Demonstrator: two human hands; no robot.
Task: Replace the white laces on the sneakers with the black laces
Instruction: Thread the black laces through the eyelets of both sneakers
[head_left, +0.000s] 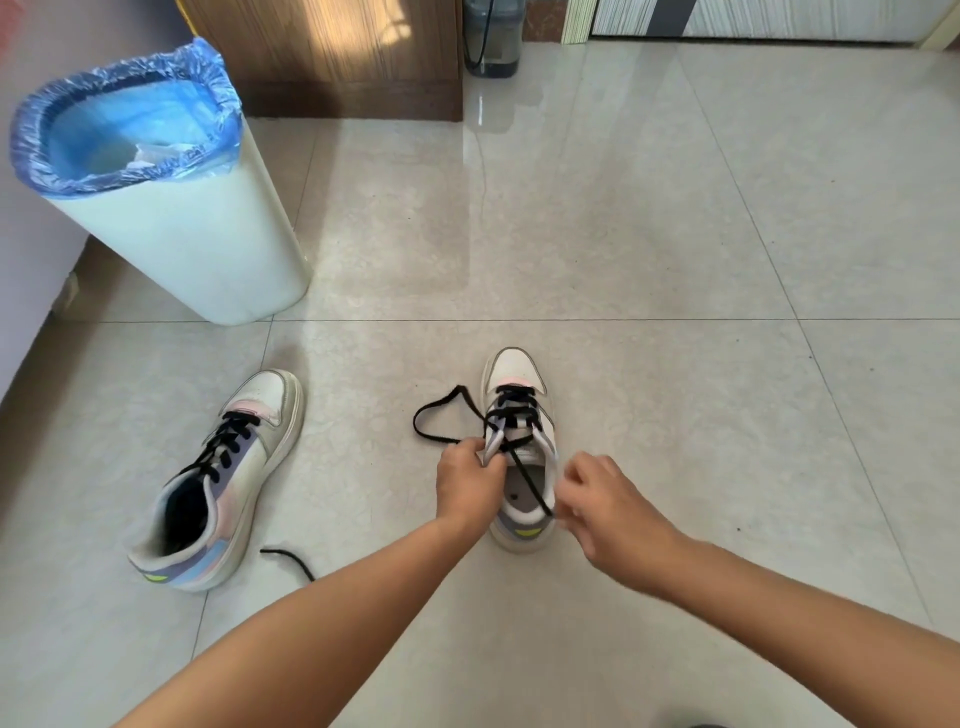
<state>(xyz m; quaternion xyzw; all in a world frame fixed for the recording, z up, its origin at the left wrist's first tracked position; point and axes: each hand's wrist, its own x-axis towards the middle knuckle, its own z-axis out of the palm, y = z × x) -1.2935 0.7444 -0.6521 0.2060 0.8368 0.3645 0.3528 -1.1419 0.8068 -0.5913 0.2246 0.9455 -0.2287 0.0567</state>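
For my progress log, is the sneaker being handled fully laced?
No: the sneaker has black lace only through its front eyelets.

Both sneakers (223, 478) white with pink, blue panels, black laces (511, 415). Bin (208, 244) white, blue liner (124, 114). Floor (675, 260) beige tile, cabinet (332, 52) brown woodgrain.

Glossy pale floor tiles (649, 218) with thin grey grout lines cover the room and reflect soft daylight. A white waste bin (208, 244) lined with a blue plastic bag (124, 119) stands at the left edge, beside a lilac wall (31, 218). Behind it stands a brown wooden cabinet (332, 57). A dark container (491, 36) sits at the far edge, next to a striped panel (753, 18).
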